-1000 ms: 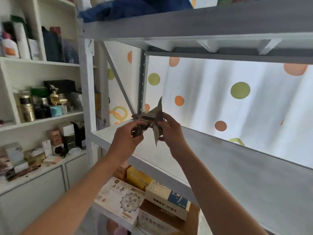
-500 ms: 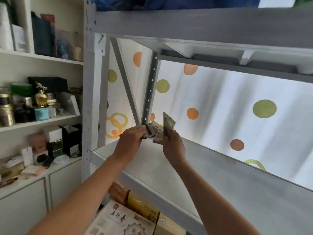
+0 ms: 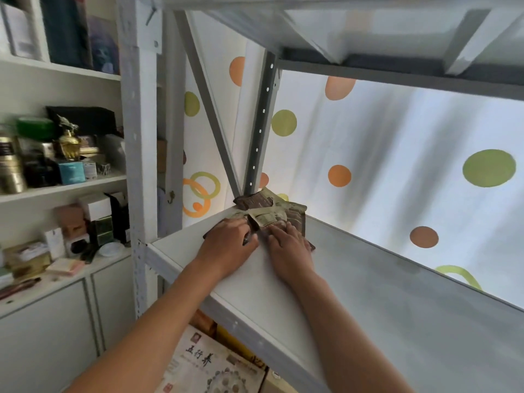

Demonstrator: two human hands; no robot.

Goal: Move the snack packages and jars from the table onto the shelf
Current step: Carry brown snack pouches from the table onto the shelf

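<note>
I've brought the packets down from mid-air onto the shelf, by its back-left post. My left hand and right hand press them, fingers flat; this batch looks delivered.

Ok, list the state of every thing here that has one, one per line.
snack packages: lying in a pile in the shelf's back left corner
shelf: bare apart from the pile
left hand: resting on the pile's near edge
right hand: fingers flat on the pile
cabinet doors: closed
</note>
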